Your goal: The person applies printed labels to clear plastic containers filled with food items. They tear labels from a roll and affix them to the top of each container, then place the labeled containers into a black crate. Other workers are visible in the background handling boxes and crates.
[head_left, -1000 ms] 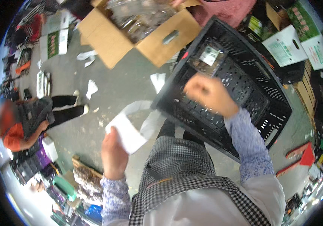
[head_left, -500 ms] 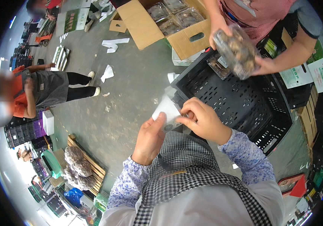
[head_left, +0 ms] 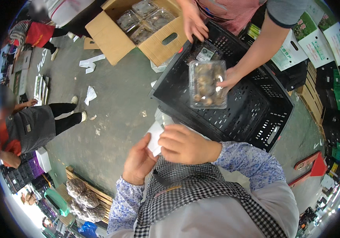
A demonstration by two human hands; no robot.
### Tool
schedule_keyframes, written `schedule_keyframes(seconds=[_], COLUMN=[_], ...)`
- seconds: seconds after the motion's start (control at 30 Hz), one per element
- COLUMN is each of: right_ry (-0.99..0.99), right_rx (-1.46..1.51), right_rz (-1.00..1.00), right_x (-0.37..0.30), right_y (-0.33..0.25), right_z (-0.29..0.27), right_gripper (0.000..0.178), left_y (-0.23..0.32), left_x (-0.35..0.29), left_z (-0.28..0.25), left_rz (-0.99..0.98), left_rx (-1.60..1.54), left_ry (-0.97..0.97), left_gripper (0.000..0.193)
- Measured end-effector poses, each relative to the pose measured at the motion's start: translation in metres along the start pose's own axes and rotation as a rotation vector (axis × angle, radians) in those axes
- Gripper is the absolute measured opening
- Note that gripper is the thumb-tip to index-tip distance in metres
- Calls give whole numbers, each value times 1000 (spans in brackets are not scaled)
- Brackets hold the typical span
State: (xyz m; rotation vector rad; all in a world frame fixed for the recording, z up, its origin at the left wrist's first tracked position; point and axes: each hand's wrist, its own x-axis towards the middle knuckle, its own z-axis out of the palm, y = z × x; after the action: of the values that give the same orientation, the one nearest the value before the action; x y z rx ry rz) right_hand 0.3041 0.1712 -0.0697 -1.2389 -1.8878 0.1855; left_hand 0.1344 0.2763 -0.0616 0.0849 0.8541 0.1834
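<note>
My left hand [head_left: 138, 160] and my right hand [head_left: 183, 144] meet close to my chest, both closed on a small white paper slip [head_left: 154, 137] pinched between them. Just beyond them stands a black slotted plastic crate [head_left: 257, 115]. Another person across from me lowers a clear plastic pack of brown mushrooms [head_left: 207, 84] into that crate with one hand [head_left: 229, 79]; their other hand [head_left: 193, 22] reaches over the crate's far rim, where another pack [head_left: 206, 52] lies inside.
An open cardboard box [head_left: 138, 35] holding several clear packs sits on the grey floor beyond the crate. Paper scraps [head_left: 90, 63] lie about. A crouching person [head_left: 35, 125] is at left. Netted sacks [head_left: 84, 198] rest on a wooden pallet. Stacked boxes [head_left: 320, 43] stand at right.
My hands have drawn together and nearer my body, now both holding the paper. The other person's mushroom pack has come down into the crate.
</note>
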Motion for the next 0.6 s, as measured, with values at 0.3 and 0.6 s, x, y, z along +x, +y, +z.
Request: schedule_keyframes(seconds=[0.3, 0.6], right_ry=[367, 306], right_rx=[500, 662], right_rz=[732, 1229], right_x=[-30, -120], right_y=[10, 154], right_z=[-48, 58], right_gripper=[8, 22], left_y=[78, 72], left_x=[-3, 12], left_z=[-52, -59], left_rz=[510, 396], left_rx=[-86, 15], left_ry=[260, 334], left_gripper=[38, 40])
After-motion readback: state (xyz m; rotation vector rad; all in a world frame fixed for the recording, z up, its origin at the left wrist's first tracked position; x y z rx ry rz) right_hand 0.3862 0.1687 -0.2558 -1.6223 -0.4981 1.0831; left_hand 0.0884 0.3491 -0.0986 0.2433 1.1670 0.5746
